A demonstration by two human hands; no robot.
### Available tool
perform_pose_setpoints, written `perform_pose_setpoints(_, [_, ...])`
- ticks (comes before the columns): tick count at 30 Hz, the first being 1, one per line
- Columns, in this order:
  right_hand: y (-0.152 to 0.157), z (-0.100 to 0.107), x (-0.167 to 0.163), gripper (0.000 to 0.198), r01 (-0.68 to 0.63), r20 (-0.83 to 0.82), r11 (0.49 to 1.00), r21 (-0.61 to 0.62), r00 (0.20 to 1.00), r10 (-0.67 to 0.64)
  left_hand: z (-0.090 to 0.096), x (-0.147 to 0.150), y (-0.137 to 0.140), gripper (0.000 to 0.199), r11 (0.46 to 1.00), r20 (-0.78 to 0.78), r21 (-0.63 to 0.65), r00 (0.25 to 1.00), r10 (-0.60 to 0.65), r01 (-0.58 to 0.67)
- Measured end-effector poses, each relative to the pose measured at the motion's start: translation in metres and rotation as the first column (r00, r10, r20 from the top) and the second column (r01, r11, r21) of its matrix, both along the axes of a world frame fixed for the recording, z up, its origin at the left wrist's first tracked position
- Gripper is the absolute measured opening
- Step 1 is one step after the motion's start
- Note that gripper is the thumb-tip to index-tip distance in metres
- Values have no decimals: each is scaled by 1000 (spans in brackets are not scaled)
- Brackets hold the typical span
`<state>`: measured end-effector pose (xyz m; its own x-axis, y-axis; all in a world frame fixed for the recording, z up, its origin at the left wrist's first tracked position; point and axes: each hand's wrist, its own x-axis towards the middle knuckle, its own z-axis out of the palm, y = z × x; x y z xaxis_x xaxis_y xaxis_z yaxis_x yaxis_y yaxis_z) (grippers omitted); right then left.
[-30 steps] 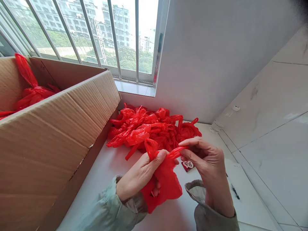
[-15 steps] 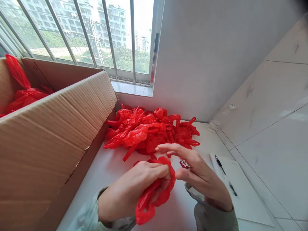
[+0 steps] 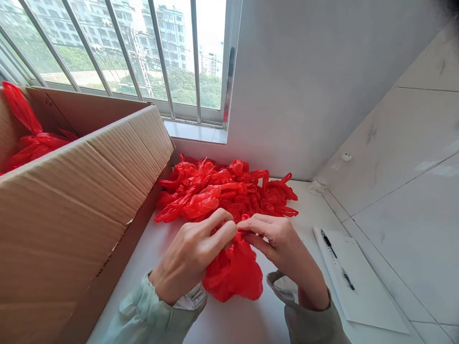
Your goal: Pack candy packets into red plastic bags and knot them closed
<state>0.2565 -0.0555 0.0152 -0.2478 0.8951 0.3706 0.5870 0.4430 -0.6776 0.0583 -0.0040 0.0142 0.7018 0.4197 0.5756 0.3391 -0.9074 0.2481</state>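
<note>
A red plastic bag point(image 3: 236, 272) hangs bunched at its top between my two hands, its rounded body low over the white table point(image 3: 222, 320). My left hand point(image 3: 201, 248) pinches the gathered neck from the left, thumb and fingers together. From the other side, my right hand point(image 3: 274, 239) grips the same neck, its fingertips close to the left ones. What the bag contains cannot be made out. Just beyond my hands lies a pile of red plastic bags point(image 3: 215, 186), crumpled, several with handle loops sticking up.
On the left stands a large open cardboard box point(image 3: 89, 191) with red bags point(image 3: 36, 143) inside. A clear bottle point(image 3: 319, 184) is in the far right corner. A white notepad point(image 3: 373, 286) with a black pen point(image 3: 337, 260) lies at right. Behind is a barred window point(image 3: 172, 57).
The bag has turned so its body hangs below my hands. My right hand, open before, has closed on the bag's neck, and my left hand has shifted its hold up to the neck.
</note>
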Motion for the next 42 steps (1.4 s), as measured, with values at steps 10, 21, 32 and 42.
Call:
perform_pose_setpoints(10, [16,-14,57,24,4,58,1000,-15,998,-3,18,-13,-6,26,962,-183,-271,983,-21,-30])
perform_pose_setpoints(21, [38,-58,122,29,225,69,963,-147,974,-217,6,-22,0,32,876,-481,-434,876,-29,-209])
perform_pose_setpoints(32, [27,-47,119,37,233,58,954,-187,972,-227,22,-31,-8,30,878,-535,-414,845,-21,-241])
perform_pose_setpoints(42, [31,-53,92,36,337,314,892,-301,918,-241,16,-27,-25,16,810,-672,-391,737,73,-437])
